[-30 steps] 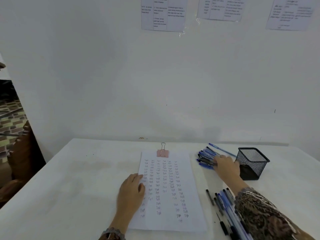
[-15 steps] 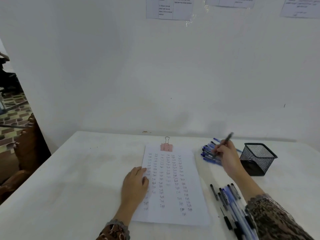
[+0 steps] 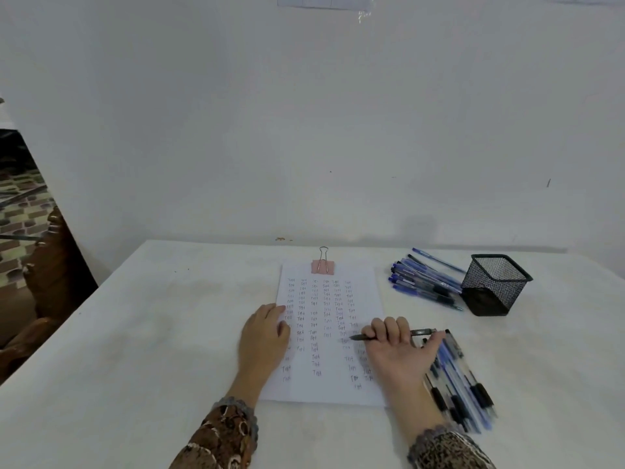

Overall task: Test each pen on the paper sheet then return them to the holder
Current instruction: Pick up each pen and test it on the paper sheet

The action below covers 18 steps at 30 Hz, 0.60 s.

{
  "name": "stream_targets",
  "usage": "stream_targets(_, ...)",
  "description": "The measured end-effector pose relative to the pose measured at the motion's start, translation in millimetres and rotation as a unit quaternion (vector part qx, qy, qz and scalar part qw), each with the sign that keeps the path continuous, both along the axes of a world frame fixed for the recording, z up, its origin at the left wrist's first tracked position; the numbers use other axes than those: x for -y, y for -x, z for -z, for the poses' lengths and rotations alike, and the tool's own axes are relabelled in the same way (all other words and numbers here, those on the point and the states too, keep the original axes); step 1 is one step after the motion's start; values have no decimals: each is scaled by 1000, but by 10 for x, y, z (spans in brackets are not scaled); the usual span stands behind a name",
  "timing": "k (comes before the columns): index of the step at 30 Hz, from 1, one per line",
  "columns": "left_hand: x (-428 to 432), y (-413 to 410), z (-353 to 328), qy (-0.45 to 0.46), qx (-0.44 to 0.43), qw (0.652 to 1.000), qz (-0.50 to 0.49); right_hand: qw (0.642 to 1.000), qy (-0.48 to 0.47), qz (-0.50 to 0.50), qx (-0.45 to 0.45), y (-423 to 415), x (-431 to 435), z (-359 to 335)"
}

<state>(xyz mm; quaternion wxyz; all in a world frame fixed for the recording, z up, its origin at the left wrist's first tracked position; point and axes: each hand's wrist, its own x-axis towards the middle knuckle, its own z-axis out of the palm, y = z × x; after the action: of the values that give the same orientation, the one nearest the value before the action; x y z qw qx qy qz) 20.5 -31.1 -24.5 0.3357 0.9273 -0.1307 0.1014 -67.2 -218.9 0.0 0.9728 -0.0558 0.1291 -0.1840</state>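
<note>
The head camera looks down on a white surface that stands against a white wall. In the middle lies the paper sheet, with a pink binder clip on its far edge. The sheet carries several columns of small handwritten words, too small to read for sure.

The left hand rests flat on the left edge of the sheet, with the fingers straight and close together. The right hand is over the right side of the sheet, and its fingers are curled round a dark pen. The pen lies nearly level, and its tip points left and meets the paper beside the written words. Both wrists wear brown patterned sleeves.

To the right of the sheet, near the wall, a black mesh pen holder stands upright. A pile of blue pens lies on the surface just beside its left side. A second group of pens, blue and dark ones, lies next to the right wrist, close to the right edge of the sheet; some are blurred.
</note>
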Motion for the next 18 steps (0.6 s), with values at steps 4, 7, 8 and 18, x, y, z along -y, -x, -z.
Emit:
stream_targets(4, 0, -3, 0, 0, 1, 1000, 2, 1000, 14, 6, 7, -2, 12, 36)
stream_targets(7, 0, 3, -10, -2, 5, 1000, 2, 1000, 2, 26, -4, -4, -3, 24)
stream_targets(8, -1, 4, -14, 0, 6, 1000, 2, 999, -1, 32, -9, -6, -1, 4)
stream_targets(18, -5, -3, -1, 2, 5, 1000, 7, 973, 213, -41, -81, 60, 38, 39)
